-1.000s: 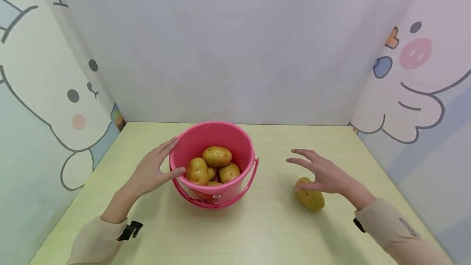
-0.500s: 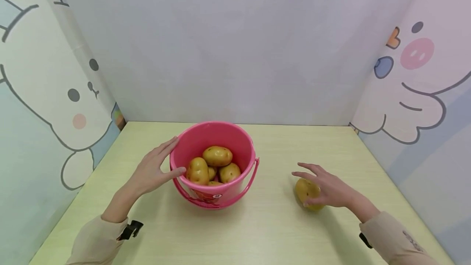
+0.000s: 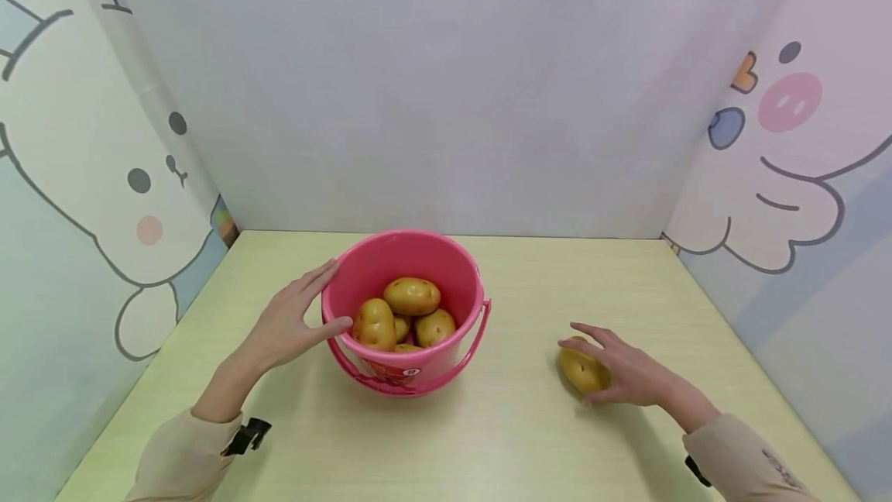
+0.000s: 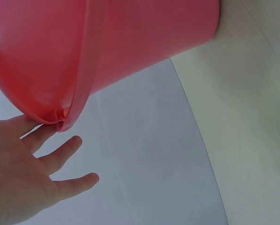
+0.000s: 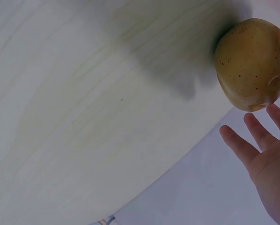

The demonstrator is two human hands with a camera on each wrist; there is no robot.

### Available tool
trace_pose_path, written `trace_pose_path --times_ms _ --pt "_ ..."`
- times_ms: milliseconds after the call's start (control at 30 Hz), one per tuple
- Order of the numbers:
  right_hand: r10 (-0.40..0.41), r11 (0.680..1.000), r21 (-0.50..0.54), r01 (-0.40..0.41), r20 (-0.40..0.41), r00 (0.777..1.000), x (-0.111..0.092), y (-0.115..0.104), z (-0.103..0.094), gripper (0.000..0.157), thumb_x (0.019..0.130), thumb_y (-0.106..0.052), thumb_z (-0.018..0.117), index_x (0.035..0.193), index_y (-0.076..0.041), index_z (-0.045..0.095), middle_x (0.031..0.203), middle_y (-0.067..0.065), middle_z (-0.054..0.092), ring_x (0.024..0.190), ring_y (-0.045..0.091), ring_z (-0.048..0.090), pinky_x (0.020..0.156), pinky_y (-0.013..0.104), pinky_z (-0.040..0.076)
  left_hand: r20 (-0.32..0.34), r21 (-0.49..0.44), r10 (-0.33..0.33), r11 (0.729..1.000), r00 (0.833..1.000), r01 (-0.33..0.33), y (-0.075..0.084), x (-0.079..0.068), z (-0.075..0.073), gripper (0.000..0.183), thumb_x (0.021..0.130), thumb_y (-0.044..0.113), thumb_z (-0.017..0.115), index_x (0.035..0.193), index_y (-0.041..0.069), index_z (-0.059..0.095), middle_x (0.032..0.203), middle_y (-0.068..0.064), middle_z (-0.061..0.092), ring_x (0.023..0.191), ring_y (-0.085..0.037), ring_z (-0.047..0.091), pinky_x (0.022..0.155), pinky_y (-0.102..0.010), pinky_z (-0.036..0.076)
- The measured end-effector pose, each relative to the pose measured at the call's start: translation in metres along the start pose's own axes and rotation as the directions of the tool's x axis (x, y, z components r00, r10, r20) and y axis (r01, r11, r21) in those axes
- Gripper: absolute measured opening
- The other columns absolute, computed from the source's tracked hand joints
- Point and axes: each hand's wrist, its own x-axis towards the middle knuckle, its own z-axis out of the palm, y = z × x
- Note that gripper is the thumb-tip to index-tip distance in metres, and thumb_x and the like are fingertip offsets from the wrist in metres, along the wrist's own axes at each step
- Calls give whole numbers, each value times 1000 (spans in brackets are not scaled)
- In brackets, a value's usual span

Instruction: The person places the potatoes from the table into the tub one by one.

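Note:
A pink bucket (image 3: pixel 432 254) stands left of centre on the table, with several potatoes (image 3: pixel 411 297) inside. My left hand (image 3: pixel 286 328) rests against the left side of its rim, fingers spread and straight, the thumb tip over the edge. The left wrist view shows some fingertips of that left hand (image 4: pixel 27 164) passing behind the rim by the bucket's handle joint. To the right, a lone potato (image 3: pixel 581 369) lies on the table. Around it hovers my right hand (image 3: pixel 634 374), fingers and thumb apart. In the right wrist view the fingertips come close to the potato (image 5: pixel 252 63); contact is unclear.
The pale wooden table (image 3: pixel 516 440) meets a plain grey back wall (image 3: pixel 446 99). Side panels with cartoon animals (image 3: pixel 787 99) stand at left and right. The bucket's pink handle (image 3: pixel 481 339) hangs down on its near side.
My right hand has moved down and slightly right, from above the lone potato to around it. The left hand and bucket stay where they were.

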Motion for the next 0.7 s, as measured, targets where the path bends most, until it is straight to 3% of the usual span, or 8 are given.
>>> trace_pose_path --times_ms 267,700 --pt "-29 999 22 29 -23 999 -3 4 8 81 63 -42 76 131 -18 41 134 18 30 114 33 35 74 50 43 -7 -2 18 1000 1000 -18 0 0 0 78 76 47 61 138 10 30 139 -11 30 120 -34 30 87 -60 31" --pt "4 998 59 -7 42 999 0 4 10 83 65 -40 76 133 -16 36 135 21 27 113 36 36 81 55 38 -4 0 9 1000 1000 -9 0 0 -1 80 76 47 61 139 11 29 138 -12 30 120 -35 30 85 -60 33"
